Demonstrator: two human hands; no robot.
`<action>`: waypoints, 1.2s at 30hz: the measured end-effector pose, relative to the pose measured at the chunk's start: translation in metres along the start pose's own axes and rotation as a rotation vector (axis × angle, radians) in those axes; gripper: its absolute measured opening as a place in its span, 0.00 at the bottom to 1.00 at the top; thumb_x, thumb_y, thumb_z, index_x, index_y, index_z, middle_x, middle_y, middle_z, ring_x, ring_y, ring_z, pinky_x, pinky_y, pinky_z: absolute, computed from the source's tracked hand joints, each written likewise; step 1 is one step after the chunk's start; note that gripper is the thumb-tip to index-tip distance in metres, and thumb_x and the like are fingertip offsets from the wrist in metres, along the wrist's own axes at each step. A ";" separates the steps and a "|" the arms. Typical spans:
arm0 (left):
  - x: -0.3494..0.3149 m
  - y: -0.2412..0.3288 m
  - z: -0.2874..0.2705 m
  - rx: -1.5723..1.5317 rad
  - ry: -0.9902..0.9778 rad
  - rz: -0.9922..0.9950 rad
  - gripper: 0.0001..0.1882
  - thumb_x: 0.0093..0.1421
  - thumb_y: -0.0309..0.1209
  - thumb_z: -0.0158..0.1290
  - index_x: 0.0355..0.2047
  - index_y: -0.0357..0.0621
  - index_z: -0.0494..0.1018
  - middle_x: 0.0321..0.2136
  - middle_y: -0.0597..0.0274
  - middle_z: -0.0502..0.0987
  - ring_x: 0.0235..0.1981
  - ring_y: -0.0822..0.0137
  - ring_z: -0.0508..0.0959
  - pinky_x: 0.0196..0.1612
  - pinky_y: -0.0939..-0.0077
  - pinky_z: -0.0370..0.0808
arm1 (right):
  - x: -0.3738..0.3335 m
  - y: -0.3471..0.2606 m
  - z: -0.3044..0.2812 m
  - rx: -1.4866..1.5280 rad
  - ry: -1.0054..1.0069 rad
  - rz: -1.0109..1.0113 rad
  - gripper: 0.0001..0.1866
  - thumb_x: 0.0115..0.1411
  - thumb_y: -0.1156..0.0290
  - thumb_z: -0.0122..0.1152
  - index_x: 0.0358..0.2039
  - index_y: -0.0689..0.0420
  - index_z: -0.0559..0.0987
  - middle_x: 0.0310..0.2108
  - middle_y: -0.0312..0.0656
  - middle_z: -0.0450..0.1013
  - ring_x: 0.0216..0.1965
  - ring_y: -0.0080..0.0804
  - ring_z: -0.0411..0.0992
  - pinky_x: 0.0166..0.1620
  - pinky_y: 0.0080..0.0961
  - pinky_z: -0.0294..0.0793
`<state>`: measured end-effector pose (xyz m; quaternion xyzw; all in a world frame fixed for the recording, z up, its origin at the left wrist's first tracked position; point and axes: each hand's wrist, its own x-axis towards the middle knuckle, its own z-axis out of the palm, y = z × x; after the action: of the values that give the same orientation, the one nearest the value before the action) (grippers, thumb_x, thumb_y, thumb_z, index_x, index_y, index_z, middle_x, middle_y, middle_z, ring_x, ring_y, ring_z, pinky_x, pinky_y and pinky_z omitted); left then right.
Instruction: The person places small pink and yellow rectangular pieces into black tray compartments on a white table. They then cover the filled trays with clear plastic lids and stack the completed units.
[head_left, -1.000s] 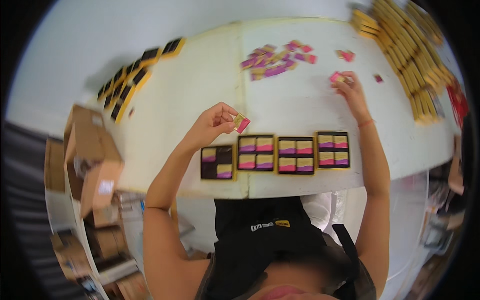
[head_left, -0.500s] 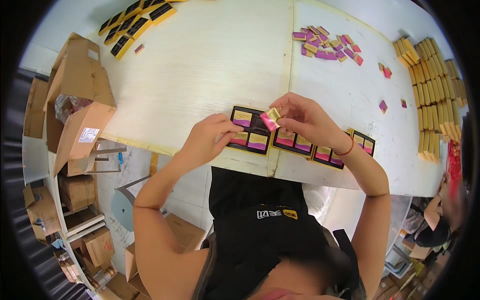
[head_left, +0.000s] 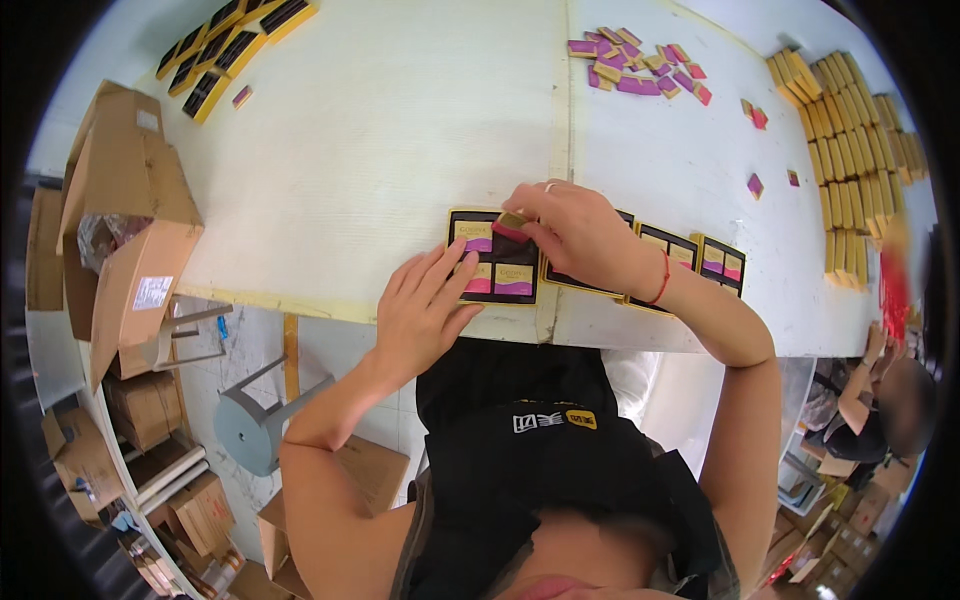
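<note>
In front of me a black-and-gold box (head_left: pixel 515 254) lies on the table, with gold-and-purple and gold-and-pink chocolate squares in its compartments. Between the thumb and fingers of my right hand (head_left: pixel 585 240) is a pink-and-gold wrapped chocolate (head_left: pixel 512 228), tilted over the box's far right compartment. My left hand (head_left: pixel 422 305) is open, fingers spread over the box's left side, the tips by a purple-banded chocolate (head_left: pixel 473 236). More filled boxes (head_left: pixel 722 265) run in a row to the right, partly covered by my right hand and forearm.
A loose pile of wrapped chocolates (head_left: pixel 640 70) lies at the far right. Gold boxes (head_left: pixel 850 160) are stacked along the right edge. Black-and-gold trays (head_left: pixel 225 60) stand far left, near an open carton (head_left: pixel 140 220). Another person (head_left: pixel 860 400) is at the lower right.
My right hand has lowered the pink-and-gold chocolate leftward into the box's far right compartment. My left hand's fingers have spread out flat from a bent pose. The whole view has shifted slightly.
</note>
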<state>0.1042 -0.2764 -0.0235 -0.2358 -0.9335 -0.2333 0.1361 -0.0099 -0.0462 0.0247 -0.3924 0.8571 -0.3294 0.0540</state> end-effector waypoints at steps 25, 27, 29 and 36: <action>0.269 0.111 -0.025 -0.162 -0.013 0.769 0.21 0.45 0.26 0.59 0.44 0.46 0.77 0.43 0.58 0.79 0.45 0.56 0.77 0.46 0.62 0.75 | -0.156 0.305 -0.223 -0.493 0.616 0.540 0.18 0.61 0.63 0.60 0.50 0.54 0.80 0.48 0.51 0.77 0.50 0.51 0.73 0.56 0.38 0.70; 0.271 0.177 -0.046 -0.537 -0.233 0.914 0.23 0.42 0.27 0.59 0.43 0.45 0.77 0.44 0.57 0.78 0.45 0.55 0.77 0.44 0.64 0.75 | -0.191 0.307 -0.238 -0.473 0.659 0.675 0.18 0.61 0.63 0.59 0.50 0.52 0.81 0.48 0.51 0.77 0.50 0.50 0.74 0.56 0.37 0.70; 0.256 0.228 -0.058 -0.732 -0.383 1.058 0.23 0.42 0.28 0.59 0.43 0.44 0.77 0.45 0.57 0.78 0.46 0.55 0.76 0.45 0.64 0.74 | -0.224 0.334 -0.244 -0.470 0.758 0.812 0.17 0.60 0.62 0.59 0.50 0.49 0.81 0.48 0.51 0.77 0.49 0.49 0.74 0.56 0.38 0.71; 0.207 0.326 -0.022 -0.883 -0.751 1.304 0.24 0.44 0.30 0.60 0.45 0.42 0.76 0.47 0.55 0.76 0.49 0.54 0.74 0.50 0.63 0.71 | -0.336 0.309 -0.246 -0.165 1.302 0.757 0.20 0.62 0.63 0.61 0.53 0.56 0.79 0.54 0.49 0.74 0.56 0.36 0.70 0.61 0.29 0.63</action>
<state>0.0953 0.0447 0.1920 -0.8156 -0.4197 -0.3562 -0.1780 -0.0623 0.4669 -0.0271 0.1995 0.8140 -0.3883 -0.3832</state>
